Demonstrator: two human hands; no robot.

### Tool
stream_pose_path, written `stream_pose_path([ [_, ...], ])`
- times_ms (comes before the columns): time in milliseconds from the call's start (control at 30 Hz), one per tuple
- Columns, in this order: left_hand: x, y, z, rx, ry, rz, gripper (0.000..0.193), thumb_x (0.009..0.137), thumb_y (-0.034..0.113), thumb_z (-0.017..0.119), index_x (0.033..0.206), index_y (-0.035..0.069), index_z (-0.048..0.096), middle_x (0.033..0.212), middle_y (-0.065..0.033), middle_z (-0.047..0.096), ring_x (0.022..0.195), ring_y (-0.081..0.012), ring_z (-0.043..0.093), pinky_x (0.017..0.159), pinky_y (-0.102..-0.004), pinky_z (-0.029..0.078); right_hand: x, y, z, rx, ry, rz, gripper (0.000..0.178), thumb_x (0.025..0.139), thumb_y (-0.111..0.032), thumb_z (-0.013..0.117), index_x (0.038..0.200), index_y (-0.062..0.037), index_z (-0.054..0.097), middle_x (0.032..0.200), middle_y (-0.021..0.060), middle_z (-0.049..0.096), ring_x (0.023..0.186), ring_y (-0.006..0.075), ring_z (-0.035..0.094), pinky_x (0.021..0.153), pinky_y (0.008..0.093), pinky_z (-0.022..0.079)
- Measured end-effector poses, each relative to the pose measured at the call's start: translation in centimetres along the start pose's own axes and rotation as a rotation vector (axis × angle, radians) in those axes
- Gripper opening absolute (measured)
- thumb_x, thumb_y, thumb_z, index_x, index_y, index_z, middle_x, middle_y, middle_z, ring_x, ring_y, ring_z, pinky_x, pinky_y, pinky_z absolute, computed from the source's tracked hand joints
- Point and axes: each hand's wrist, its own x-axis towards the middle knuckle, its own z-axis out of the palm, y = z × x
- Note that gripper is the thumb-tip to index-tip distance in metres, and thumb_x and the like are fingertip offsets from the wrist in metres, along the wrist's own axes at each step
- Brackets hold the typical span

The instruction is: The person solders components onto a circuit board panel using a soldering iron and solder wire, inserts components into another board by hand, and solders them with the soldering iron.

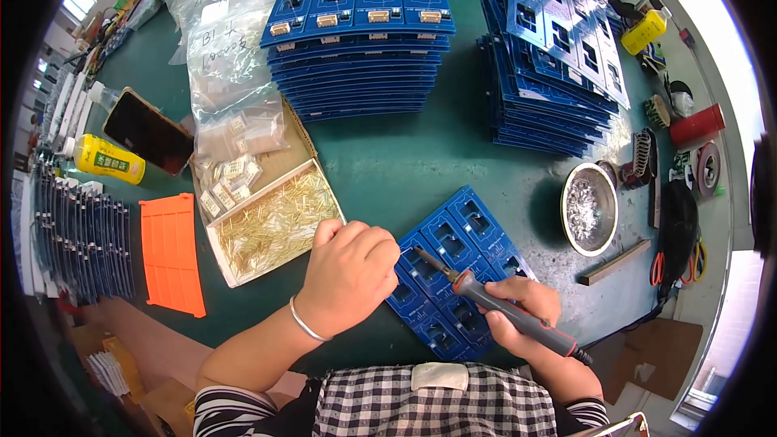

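Green mat (388, 162) — right hand (522, 307) grips slim soldering iron (502, 307) over glossy blue circuit board (453, 243).

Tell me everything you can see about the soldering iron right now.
The soldering iron is a slim pen-type tool with a dark grey grip, a red collar near the front and a red band at the back, and a thin metal tip. The right hand holds it by the grip, slanted, tip pointing up-left toward the left hand. The tip hovers over the blue board panel on the green table; whether it touches is unclear.
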Motion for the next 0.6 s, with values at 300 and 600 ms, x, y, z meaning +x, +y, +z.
stream_pose_path([
  [300, 0.0, 0.1, 0.1, 0.011, -0.003, 0.006, 0.016, 0.066, 0.003, 0.064, 0.075, 0.01, 0.053, 0.083, 0.0004, 0.061, 0.075, -0.0176, 0.056, 0.076, -0.0348, 0.034, 0.2, 0.0, 0.2, -0.008, -0.01, -0.013, 0.029, 0.072, -0.015, 0.072, 0.095, -0.0008, 0.062, 0.084, 0.0155, 0.068, 0.066, 0.0261, 0.067, 0.059, 0.0319, 0.053],
  [600, 1.2, 0.0, 0.0, -0.013, -0.008, 0.011, 0.015, 0.067, 0.002, 0.064, 0.074, 0.01, 0.054, 0.079, 0.0017, 0.063, 0.074, -0.0174, 0.057, 0.075, -0.0346, 0.035, 0.1, 0.1, -2.5, -0.005, 0.09, 0.067, 0.028, 0.074, -0.017, 0.07, 0.095, -0.0004, 0.063, 0.082, 0.0151, 0.068, 0.065, 0.0263, 0.066, 0.059, 0.0325, 0.052],
])
